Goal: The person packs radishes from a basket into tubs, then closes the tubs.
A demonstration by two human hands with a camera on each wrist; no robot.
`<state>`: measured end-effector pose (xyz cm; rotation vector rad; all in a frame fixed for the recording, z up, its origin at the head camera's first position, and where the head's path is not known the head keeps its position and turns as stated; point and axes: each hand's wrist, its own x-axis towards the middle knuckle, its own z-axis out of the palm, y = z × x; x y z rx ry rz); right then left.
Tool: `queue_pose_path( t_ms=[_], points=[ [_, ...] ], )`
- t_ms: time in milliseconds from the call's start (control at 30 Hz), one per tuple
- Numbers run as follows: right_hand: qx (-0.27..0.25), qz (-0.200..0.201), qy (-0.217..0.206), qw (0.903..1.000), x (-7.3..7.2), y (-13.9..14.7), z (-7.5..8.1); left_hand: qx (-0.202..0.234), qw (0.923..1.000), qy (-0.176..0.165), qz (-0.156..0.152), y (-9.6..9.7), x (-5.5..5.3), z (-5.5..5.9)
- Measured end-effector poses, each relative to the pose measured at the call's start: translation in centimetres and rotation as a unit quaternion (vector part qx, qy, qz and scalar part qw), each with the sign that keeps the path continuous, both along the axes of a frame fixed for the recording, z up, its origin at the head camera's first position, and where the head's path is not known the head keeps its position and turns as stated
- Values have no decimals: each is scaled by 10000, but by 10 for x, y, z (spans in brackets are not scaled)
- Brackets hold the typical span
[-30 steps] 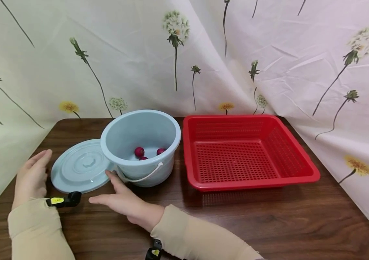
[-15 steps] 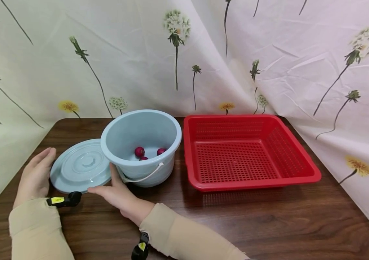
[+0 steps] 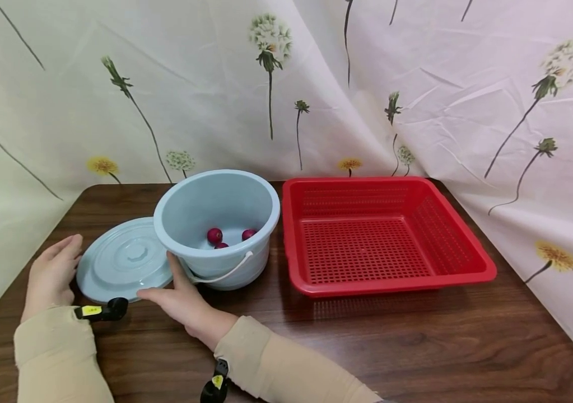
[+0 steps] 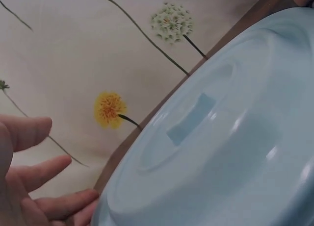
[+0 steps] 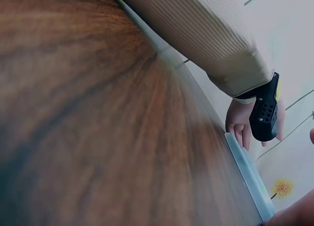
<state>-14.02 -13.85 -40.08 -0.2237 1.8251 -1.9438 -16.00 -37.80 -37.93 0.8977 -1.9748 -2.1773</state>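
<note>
A round light-blue lid (image 3: 125, 260) lies left of a matching bucket (image 3: 233, 274), between my two hands. My left hand (image 3: 50, 280) is at its left rim, fingers loosely straight; in the left wrist view the lower fingertips (image 4: 91, 195) touch or nearly touch the edge. My right hand (image 3: 187, 308) is at the lid's near right rim, thumb and fingers spread along the edge, beside the bucket. In the right wrist view the lid's edge (image 5: 250, 177) shows, with part of my right hand (image 5: 294, 213). Fingers under the rim are hidden.
Inside the bucket lie a few small dark-red round radish-like things (image 3: 214, 235). The bucket's white handle (image 3: 226, 276) hangs at its front. A red perforated basket (image 3: 367, 285) stands to the right. Behind the wooden table (image 3: 417, 341) hangs a flowered cloth (image 3: 205, 101).
My right hand has moved left and slightly up to the lid's right rim. My left hand has come a little closer to the left rim. The bucket and basket stay put.
</note>
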Motion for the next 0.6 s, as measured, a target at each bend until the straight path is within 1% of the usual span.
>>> queue_pose_path(
  t_ms=[100, 200, 333, 467, 600],
  points=[
    [-14, -175, -86, 9998, 1, -1, 1, 25, 9997, -219, 65, -1, 2, 4],
    [-2, -246, -138, 9996, 4, -2, 3, 53, 9993, -321, 162, -3, 5, 7],
    [-9, -70, -10, 10000, 5, -2, 3, 165, 9989, -322, 283, -2, 4, 8],
    [145, 199, 194, 9995, 5, -1, 1, 213, 9981, -369, 439, -1, 3, 8],
    [340, 391, 257, 9983, 3, 0, 1, 252, 9982, -220, 501, -1, 3, 5]
  ],
)
